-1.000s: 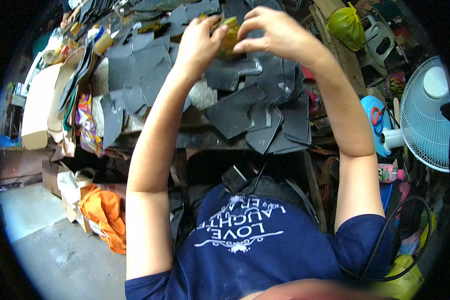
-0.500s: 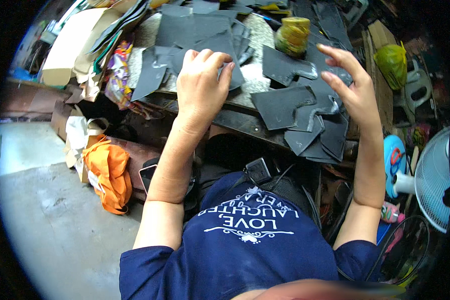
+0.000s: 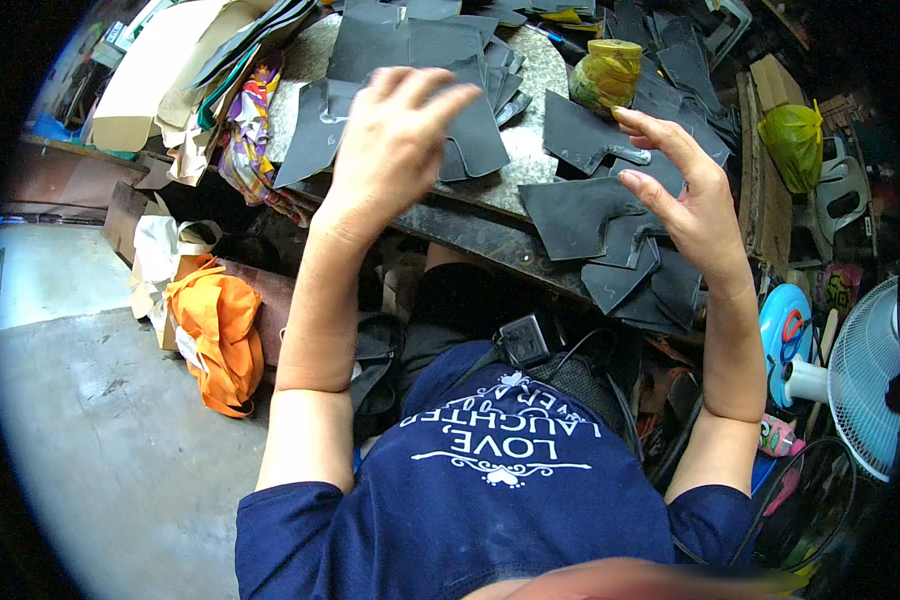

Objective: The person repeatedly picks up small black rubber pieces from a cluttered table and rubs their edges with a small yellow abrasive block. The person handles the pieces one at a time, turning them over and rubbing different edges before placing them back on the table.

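Observation:
My left hand (image 3: 392, 140) hangs over a pile of dark grey cut sheet pieces (image 3: 365, 45) on the left of the worktable. It is slightly blurred, its fingers stretched apart, and I see nothing held in it. Over at the right, my right hand (image 3: 688, 190) has its thumb and forefinger curved apart with a gap between them, holding nothing. Below and beside it lie more dark pieces (image 3: 570, 215) with notched edges, some with a pale, shiny strip along the edge. A yellowish, stained jar (image 3: 607, 75) stands just beyond the right hand.
The speckled tabletop (image 3: 530, 60) has a dark front edge (image 3: 470, 230). Cardboard sheets (image 3: 160, 70) and a colourful cloth (image 3: 250, 140) lie at left, an orange bag (image 3: 218, 325) below them. A yellow-green plastic bag (image 3: 792, 145) and a fan (image 3: 865, 380) are on the right.
My left hand has moved slightly left and away from me, and its fingers have spread. The right hand stays raised with fingers apart. The whole view has shifted a little.

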